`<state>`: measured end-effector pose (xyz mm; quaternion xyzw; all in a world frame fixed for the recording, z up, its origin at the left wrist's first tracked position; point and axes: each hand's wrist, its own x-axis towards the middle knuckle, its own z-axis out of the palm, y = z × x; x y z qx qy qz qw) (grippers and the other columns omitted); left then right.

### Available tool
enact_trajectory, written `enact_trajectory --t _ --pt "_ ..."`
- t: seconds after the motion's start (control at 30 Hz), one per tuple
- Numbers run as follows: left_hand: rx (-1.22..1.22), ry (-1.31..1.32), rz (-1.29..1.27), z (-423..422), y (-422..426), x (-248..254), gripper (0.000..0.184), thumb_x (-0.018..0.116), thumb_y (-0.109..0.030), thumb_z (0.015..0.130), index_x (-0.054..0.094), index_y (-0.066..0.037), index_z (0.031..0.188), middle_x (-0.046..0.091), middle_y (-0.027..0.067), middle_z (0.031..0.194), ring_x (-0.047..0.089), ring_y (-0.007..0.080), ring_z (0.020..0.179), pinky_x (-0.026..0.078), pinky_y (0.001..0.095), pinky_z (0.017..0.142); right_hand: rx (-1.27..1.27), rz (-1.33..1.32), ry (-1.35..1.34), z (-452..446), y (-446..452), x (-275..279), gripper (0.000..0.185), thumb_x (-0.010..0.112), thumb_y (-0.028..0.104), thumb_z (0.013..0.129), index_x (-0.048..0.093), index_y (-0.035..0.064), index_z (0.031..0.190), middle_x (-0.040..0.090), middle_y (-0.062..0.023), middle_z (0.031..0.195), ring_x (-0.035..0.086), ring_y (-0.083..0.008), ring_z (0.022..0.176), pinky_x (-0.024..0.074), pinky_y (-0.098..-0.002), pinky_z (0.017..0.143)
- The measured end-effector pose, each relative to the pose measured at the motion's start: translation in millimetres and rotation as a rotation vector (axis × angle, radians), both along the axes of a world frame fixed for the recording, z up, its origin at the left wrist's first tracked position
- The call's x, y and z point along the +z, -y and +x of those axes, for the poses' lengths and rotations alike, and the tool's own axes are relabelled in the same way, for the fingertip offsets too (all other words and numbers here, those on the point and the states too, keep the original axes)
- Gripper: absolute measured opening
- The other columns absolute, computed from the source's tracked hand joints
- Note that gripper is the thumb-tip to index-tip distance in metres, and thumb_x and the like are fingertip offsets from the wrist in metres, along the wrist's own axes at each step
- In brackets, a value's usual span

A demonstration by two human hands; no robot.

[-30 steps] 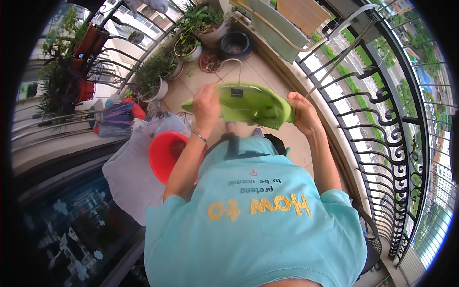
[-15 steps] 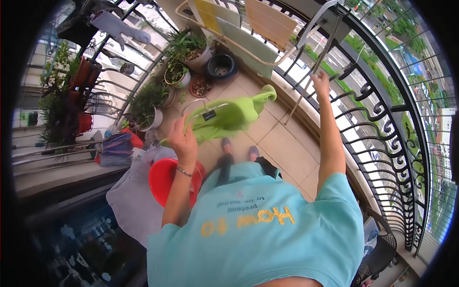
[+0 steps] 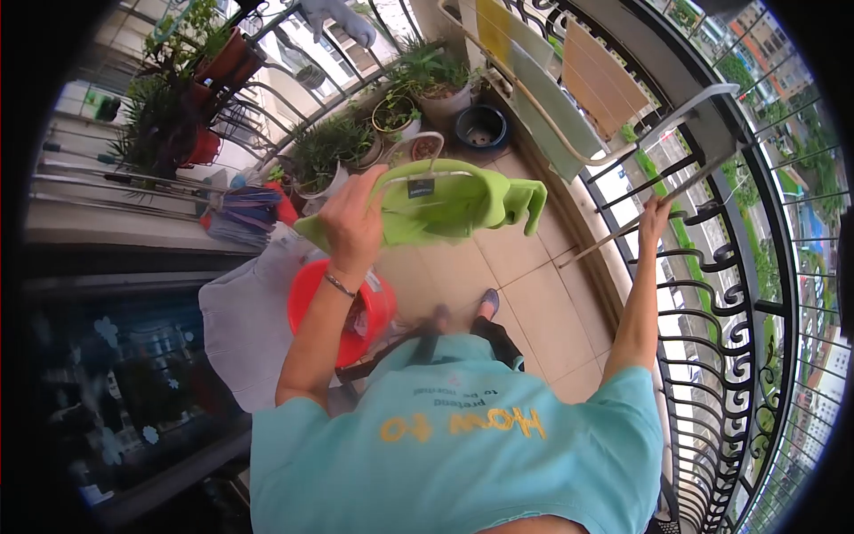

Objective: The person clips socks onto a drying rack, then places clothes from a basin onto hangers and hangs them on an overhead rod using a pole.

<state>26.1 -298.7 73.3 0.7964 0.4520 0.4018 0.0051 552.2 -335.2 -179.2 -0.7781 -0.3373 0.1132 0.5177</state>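
Note:
My left hand [image 3: 354, 221] is closed round one end of a light green garment [image 3: 436, 218] on a pale hanger [image 3: 433, 141], holding it up over the tiled floor. A dark label shows inside its neckline, and its far end hangs free to the right. Beside the balcony railing, my right hand [image 3: 655, 221] is closed round a thin pole [image 3: 598, 246] that slants from near the floor up towards the rail. Below my left forearm stands a red bucket [image 3: 381, 298] with something partly hidden inside.
Potted plants [image 3: 440, 80] and a dark blue basin [image 3: 481, 127] fill the far corner. Cloths hang on a rack [image 3: 569, 151] at the railing [image 3: 756, 307]. A grey cloth [image 3: 236, 329] lies left of the bucket; folded umbrellas [image 3: 245, 214] lie above it.
My right hand let go of the green garment, reached out to the railing and took hold of the pole, which now slants lower. My left hand still holds the garment. The view has shifted.

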Motion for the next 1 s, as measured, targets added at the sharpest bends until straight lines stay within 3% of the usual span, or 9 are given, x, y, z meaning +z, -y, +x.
enact_trajectory --t 0.13,0.2,0.27,0.37,0.53,0.63,0.77,0.9,1.0 --pt "-0.001 0.000 0.035 -4 -13 8 0.031 0.065 -0.001 0.076 0.062 -0.009 0.105 0.062 0.0116 0.085 0.061 0.0324 0.076 0.047 0.0378 0.063 0.363 0.085 -0.159 -64 71 7 0.024 0.047 0.026 0.096 0.050 0.0029 0.096 0.050 -0.0056 0.081 0.048 -0.0157 0.074 0.0412 -0.0303 0.069" --pt "-0.011 0.025 0.015 -3 -15 19 0.024 0.064 -0.003 0.080 0.063 -0.007 0.104 0.064 0.0141 0.091 0.063 0.0340 0.082 0.049 0.0366 0.068 0.449 -0.005 -0.212 -133 105 53 0.025 0.047 0.029 0.096 0.051 0.0043 0.093 0.049 -0.0022 0.074 0.047 -0.0132 0.071 0.0413 -0.0296 0.065" --pt "-0.008 0.039 0.001 -6 -16 28 0.021 0.063 -0.006 0.083 0.063 -0.007 0.104 0.065 0.0151 0.093 0.064 0.0346 0.084 0.051 0.0361 0.070 0.585 0.004 -0.314 -191 138 66 0.028 0.054 0.031 0.093 0.053 0.0025 0.089 0.052 -0.0037 0.074 0.050 -0.0142 0.069 0.0424 -0.0302 0.063" --pt "-0.003 0.069 -0.021 -10 -13 43 0.020 0.063 -0.013 0.084 0.064 -0.011 0.105 0.066 0.0146 0.091 0.064 0.0341 0.082 0.050 0.0365 0.068 0.729 -0.067 -0.271 -270 170 115 0.023 0.060 0.021 0.089 0.053 0.0015 0.079 0.049 -0.0066 0.066 0.049 -0.0150 0.063 0.0429 -0.0315 0.060" --pt "-0.070 0.132 -0.068 -21 1 84 0.017 0.060 -0.022 0.088 0.063 -0.014 0.103 0.066 0.0147 0.085 0.063 0.0340 0.078 0.049 0.0385 0.065 0.719 -0.011 -0.327 -339 193 137 0.028 0.055 0.019 0.090 0.044 0.0061 0.068 0.042 0.0033 0.060 0.036 -0.0059 0.053 0.0296 -0.0233 0.046" --pt "-0.117 0.182 0.028 -32 11 99 0.016 0.058 -0.023 0.088 0.061 -0.015 0.101 0.065 0.0103 0.080 0.064 0.0309 0.074 0.049 0.0391 0.062 0.680 -0.044 -0.411 -355 206 138 0.026 0.055 0.021 0.090 0.045 0.0073 0.071 0.039 0.0051 0.059 0.034 -0.0043 0.051 0.0276 -0.0218 0.045" --pt "-0.177 0.195 -0.042 -50 30 127 0.021 0.060 -0.026 0.087 0.062 -0.014 0.105 0.065 0.0154 0.083 0.062 0.0358 0.076 0.048 0.0424 0.064 0.614 -0.010 -0.526 -378 218 150 0.023 0.056 0.024 0.089 0.050 0.0075 0.074 0.039 0.0077 0.062 0.035 -0.0029 0.054 0.0271 -0.0215 0.046" --pt "-0.215 0.096 -0.040 -57 44 147 0.023 0.061 -0.026 0.087 0.063 -0.015 0.107 0.065 0.0167 0.083 0.062 0.0367 0.076 0.049 0.0433 0.063 0.535 0.105 -0.516 -390 215 164 0.022 0.057 0.023 0.091 0.045 0.0116 0.077 0.038 0.0073 0.061 0.034 -0.0033 0.050 0.0267 -0.0213 0.044" --pt "-0.356 0.136 -0.015 -53 47 168 0.037 0.061 -0.030 0.086 0.057 -0.012 0.118 0.064 0.0159 0.099 0.061 0.0348 0.091 0.047 0.0439 0.076 0.468 0.141 -0.581 -401 219 200 0.021 0.058 0.026 0.091 0.046 0.0130 0.079 0.039 0.0079 0.061 0.035 -0.0031 0.050 0.0281 -0.0214 0.044"
